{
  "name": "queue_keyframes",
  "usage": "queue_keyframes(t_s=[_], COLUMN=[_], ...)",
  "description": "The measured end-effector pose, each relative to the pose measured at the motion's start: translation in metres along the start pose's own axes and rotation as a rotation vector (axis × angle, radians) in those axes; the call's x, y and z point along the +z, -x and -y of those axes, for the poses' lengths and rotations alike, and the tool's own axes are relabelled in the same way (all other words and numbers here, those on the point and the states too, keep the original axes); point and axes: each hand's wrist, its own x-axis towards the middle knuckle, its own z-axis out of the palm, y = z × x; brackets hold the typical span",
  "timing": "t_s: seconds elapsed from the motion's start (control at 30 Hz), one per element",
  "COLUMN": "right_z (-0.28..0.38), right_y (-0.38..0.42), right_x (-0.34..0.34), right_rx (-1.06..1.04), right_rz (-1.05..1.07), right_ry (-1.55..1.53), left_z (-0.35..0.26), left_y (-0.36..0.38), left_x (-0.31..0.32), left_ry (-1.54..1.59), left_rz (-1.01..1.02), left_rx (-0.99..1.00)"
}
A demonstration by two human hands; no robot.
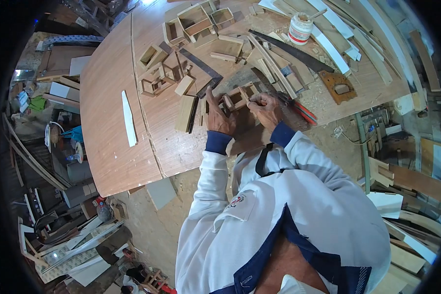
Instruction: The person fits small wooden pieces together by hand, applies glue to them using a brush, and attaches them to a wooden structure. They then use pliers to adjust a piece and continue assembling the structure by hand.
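A small open wooden box frame (237,100) is between my hands near the table's front edge. My left hand (219,116) is closed on its left end, one finger stretching up and away. On the opposite end my right hand (268,110) has its fingers curled in a pinch on the frame's edge. A red-handled tool (305,113) lies just right of my right hand. Beside my left hand lie flat wooden pieces (185,112) and a small block (184,85). Above it is a dark try square (201,73).
Several small wooden boxes (195,20) and frames (158,81) sit toward the back. A handsaw (339,87) and wood strips lie on the right, below a white jar (300,29) with a stick in it. A white strip (128,118) lies at left on the table (108,157).
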Motion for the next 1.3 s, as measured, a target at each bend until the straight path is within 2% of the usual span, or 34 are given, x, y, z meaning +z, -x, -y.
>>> queue_keyframes(t_s=[0.1,0.37,0.53,1.1,1.2,1.3], right_z=[-0.008,-0.003,-0.004,0.010,-0.002,-0.005], right_y=[-0.003,-0.002,-0.002,0.001,-0.002,-0.003], right_x=[0.001,-0.001,-0.002,-0.003,-0.001,0.000], right_rx=[-0.060,-0.028,-0.050,-0.045,0.010,-0.033], right_rz=[-0.017,0.011,0.021,0.037,0.040,0.018], right_ry=[0.041,0.032,0.032,0.067,-0.010,0.000], left_z=[0.000,0.007,0.004,0.005,0.006,0.005], left_y=[0.000,0.003,0.004,0.003,0.003,0.003], left_x=[0.001,0.002,0.000,0.001,0.001,0.000], left_ry=[0.001,0.080,-0.029,-0.029,-0.040,-0.057], left_rz=[0.009,0.011,-0.004,0.005,0.003,0.007], left_rx=[-0.003,-0.056,-0.024,-0.022,-0.022,-0.017])
